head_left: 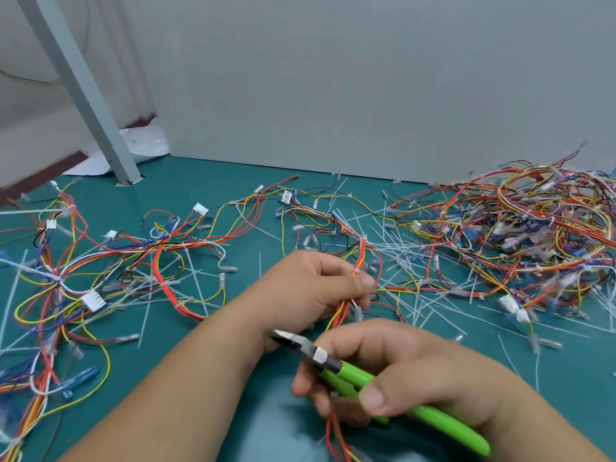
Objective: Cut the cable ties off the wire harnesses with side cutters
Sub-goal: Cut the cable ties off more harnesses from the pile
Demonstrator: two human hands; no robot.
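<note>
Teal matting covers the surface (pixel 206 195), which is backed by a grey wall panel (pixel 366 95). A slanted grey post (pixel 83 95) is cut off at the top edge. A red-and-orange wire harness (pixel 361 251) is held just above the surface by the left hand (pixel 310 288). Its fingers (pixel 361 282) are curled and pinched round the bundle beside a small white cable tie (pixel 356 271); the bundle's run inside the palm is hidden. The side cutters (pixel 353 373) are gripped by the right hand (pixel 426 371), with the thumb pressed on the upper green handle and the other digits wrapped beneath. The blades are pointed toward the left wrist, apart from the tie; whether they are parted cannot be told through the blur. A tangled pile of harnesses (pixel 516 235) is cut off at the right edge, and white tie offcuts (pixel 393 248) are strewn nearby.
</note>
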